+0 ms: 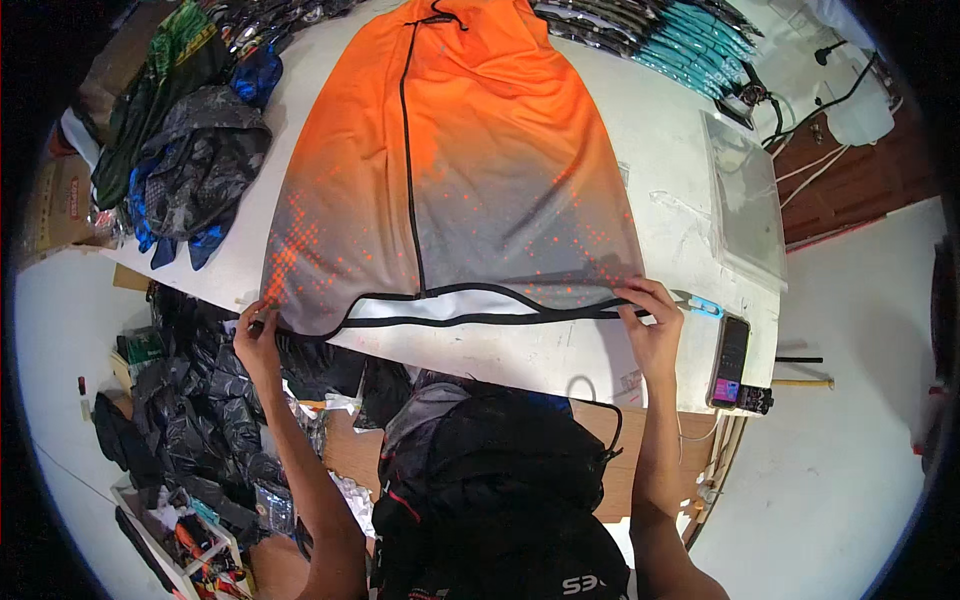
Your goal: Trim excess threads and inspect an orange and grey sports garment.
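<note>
An orange-to-grey fabric garment (480,202) with black trim and a black seam down its length lies spread over the white table. Its black-bound hem crosses the near side, where an opening shows a white inside. My left hand (259,330) pinches the hem's left corner at the table edge. At the right corner, my right hand (656,319) grips the same hem between thumb and fingers. Just beyond the right fingertips lie small blue-handled snips (703,305), partly hidden at the hand. A black cord is at the garment's far end.
Piled dark clothing (199,154) lies at left on the table. Stacked packaged items (675,45) line the far edge. A phone (729,360) and a clear plastic sheet or case (746,202) lie at right. Black plastic bags (202,405) fill the floor at lower left.
</note>
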Demonstrator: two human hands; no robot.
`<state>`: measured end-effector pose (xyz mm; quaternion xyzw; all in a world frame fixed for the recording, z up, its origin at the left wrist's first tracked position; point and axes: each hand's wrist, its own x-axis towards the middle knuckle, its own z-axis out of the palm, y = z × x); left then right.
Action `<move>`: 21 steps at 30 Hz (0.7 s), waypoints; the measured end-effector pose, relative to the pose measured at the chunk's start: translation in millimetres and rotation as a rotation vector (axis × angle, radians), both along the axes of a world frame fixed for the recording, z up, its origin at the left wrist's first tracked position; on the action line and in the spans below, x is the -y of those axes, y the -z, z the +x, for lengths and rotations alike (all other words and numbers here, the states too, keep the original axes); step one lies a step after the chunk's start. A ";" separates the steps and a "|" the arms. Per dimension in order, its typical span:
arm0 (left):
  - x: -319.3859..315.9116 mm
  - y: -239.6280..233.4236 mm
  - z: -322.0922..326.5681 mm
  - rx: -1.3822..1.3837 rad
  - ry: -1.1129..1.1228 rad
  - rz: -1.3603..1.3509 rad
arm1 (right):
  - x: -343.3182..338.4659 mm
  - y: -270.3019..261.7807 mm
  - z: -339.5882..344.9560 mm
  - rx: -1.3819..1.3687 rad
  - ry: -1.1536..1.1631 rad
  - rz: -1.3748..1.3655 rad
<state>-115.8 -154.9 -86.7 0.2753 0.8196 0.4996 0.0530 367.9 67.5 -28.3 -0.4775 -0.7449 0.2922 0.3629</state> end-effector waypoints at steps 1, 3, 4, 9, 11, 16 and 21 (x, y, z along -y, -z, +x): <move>-1.5 -1.4 1.8 0.004 0.006 -0.003 | 0.3 0.4 -0.4 -0.015 -0.017 -0.003; -4.2 -11.7 8.8 0.099 -0.023 0.118 | 1.4 0.1 -5.3 0.009 -0.014 0.011; -9.4 -23.3 18.2 0.216 -0.047 0.155 | 2.0 0.1 -7.6 0.030 -0.018 0.027; -19.2 -47.6 36.2 0.199 -0.023 0.170 | 14.9 -15.6 -32.7 0.248 -0.149 0.370; -24.3 -51.8 46.7 -0.437 -0.063 -0.050 | 19.1 -11.7 -43.6 0.282 -0.175 0.414; -63.0 -63.8 135.6 -0.460 0.368 0.068 | 15.6 23.5 -61.0 0.249 -0.209 0.104; -109.7 -54.4 223.6 -0.389 0.890 0.072 | 14.4 21.9 -65.0 0.116 -0.184 -0.097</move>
